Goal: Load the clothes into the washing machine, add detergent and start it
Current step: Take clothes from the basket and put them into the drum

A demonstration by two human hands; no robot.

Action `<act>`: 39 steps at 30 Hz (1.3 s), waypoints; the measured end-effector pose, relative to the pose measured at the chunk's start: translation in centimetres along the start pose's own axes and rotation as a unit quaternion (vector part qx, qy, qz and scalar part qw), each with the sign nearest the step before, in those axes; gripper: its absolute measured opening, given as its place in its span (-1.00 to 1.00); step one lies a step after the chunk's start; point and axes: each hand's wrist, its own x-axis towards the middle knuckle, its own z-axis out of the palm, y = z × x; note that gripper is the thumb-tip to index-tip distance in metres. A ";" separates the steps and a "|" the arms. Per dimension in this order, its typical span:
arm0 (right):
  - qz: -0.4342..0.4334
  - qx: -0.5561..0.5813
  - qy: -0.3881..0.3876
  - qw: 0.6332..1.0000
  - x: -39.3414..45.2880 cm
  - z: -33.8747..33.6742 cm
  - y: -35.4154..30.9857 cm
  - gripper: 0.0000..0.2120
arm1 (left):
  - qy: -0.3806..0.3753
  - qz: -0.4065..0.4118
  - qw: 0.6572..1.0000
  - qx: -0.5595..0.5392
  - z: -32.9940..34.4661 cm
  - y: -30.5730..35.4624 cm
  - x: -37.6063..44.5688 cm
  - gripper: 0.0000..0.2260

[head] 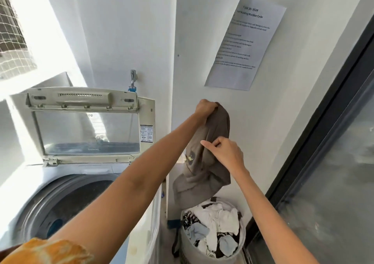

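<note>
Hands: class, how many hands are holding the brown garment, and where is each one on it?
2. The left hand grips the brown garment at its top end, raised against the wall. The right hand pinches it lower down, on its right side, above the laundry basket.

We cannot read the wall notice's (pixel 244 43) small print; the washing machine (pixel 66 199) is cut off at left.
</note>
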 end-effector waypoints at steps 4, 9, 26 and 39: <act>0.034 0.060 -0.140 0.988 0.3 1.9 -0.1 -0.24 | -0.036 -0.050 0.991 -0.117 -1.3 2.0 -0.3 -0.88; 0.104 0.376 -0.035 0.920 2.7 2.2 -1.4 -0.66 | -0.064 -0.083 0.982 -0.155 -2.7 1.3 -0.5 -0.81; 0.127 0.623 -0.143 0.758 7.8 -1.8 -6.0 -0.70 | 0.014 0.116 0.990 -0.073 -7.2 -5.5 -2.9 -0.85; -0.077 -0.019 0.030 0.996 9.0 -1.4 -7.9 -0.74 | -0.012 0.221 0.973 0.060 -14.2 0.6 -4.3 -0.88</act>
